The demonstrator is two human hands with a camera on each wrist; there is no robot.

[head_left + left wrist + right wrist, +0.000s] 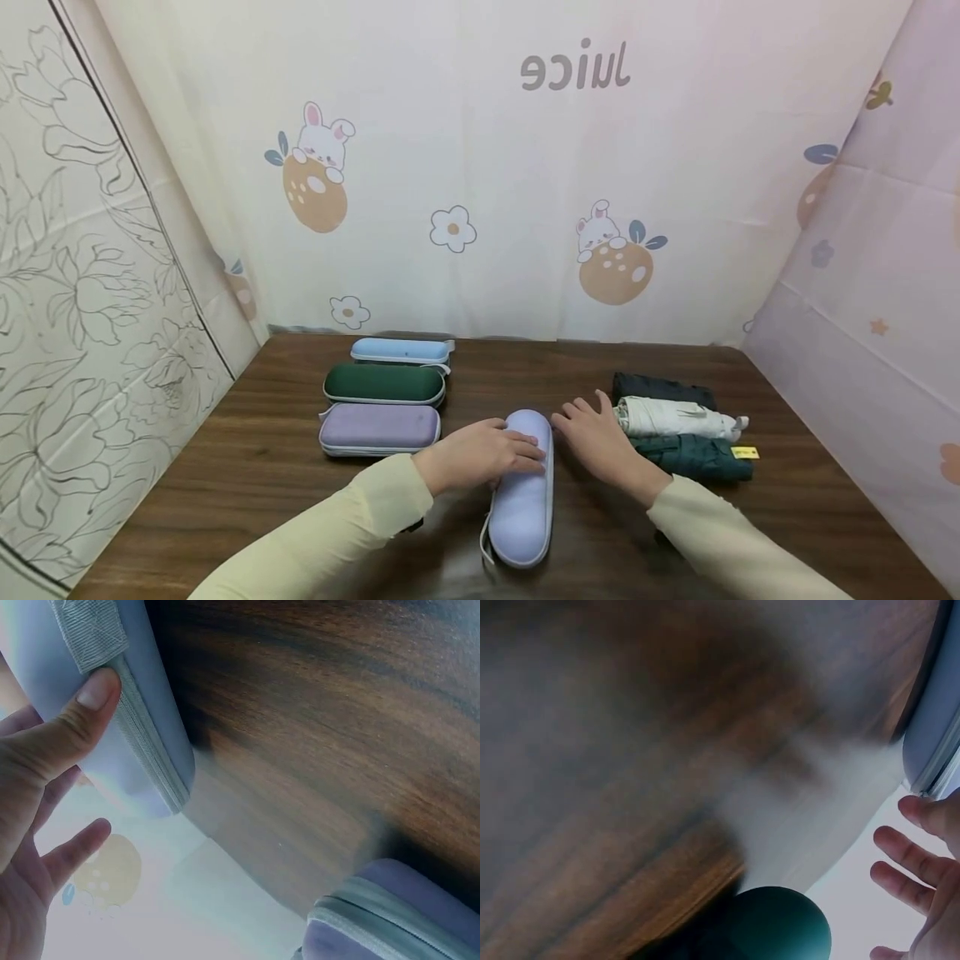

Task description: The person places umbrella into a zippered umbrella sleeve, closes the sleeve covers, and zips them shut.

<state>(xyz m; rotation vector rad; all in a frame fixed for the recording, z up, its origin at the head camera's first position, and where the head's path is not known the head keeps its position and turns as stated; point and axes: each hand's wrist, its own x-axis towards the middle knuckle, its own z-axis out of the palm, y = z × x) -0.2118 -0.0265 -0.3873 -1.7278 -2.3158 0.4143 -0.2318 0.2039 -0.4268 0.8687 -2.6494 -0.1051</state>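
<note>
Lavender-blue, long round-ended zip case (517, 521) sits at the lower centre of the head view, long side running up and down the frame, on the dark brown wood-grain table (592, 542). I've got the left hand (480, 454) gripping it, fingers over the top, thumb pressed on the pale grey zip (146, 742) by the ribbed grey fabric tab (90, 634). The right hand (600, 437) is spread loosely beside the case's upper right edge, holding nothing; can't tell if its thumb is actually touching.

Imo a light left grip does it here: enough to stop the case rocking, not enough to squash the shell. I'd keep the right fingers low along the side so it stays steady, and mind the thin grey strap (484, 540) at its lower left, which could snag.

Looks-wise: plump, smooth, matte, zip closed along the stretch I can see.
</note>
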